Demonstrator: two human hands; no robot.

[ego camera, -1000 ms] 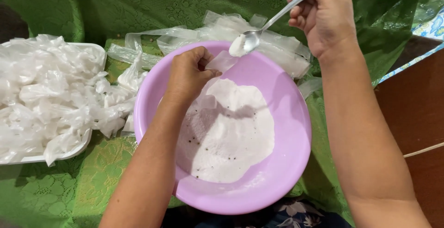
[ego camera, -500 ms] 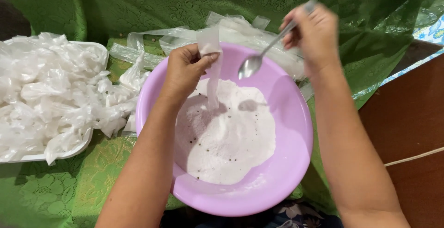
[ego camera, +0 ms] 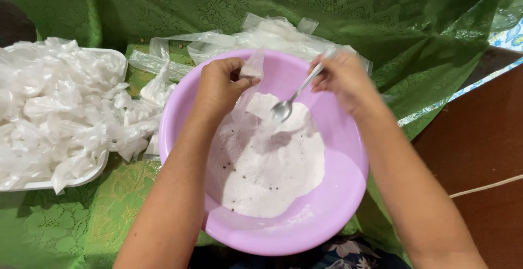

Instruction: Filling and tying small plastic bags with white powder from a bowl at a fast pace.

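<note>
A lilac plastic bowl (ego camera: 348,192) sits in front of me, holding a heap of white powder (ego camera: 267,165) with a few dark specks. My left hand (ego camera: 218,86) is over the bowl's far left side, pinching a small clear plastic bag (ego camera: 249,78) that hangs down toward the powder. My right hand (ego camera: 343,81) grips a metal spoon (ego camera: 286,105) by the handle, its bowl lowered just above the powder, next to the bag.
A white tray (ego camera: 114,56) at the left is piled with several filled clear bags (ego camera: 60,111). Empty clear bags (ego camera: 261,37) lie behind the bowl. Green lace-patterned cloth (ego camera: 81,225) covers the surface; a brown floor (ego camera: 479,154) shows at right.
My right hand came down from above the bowl's far rim, bringing the spoon to the powder. My left hand lifted the small bag slightly and holds it beside the spoon.
</note>
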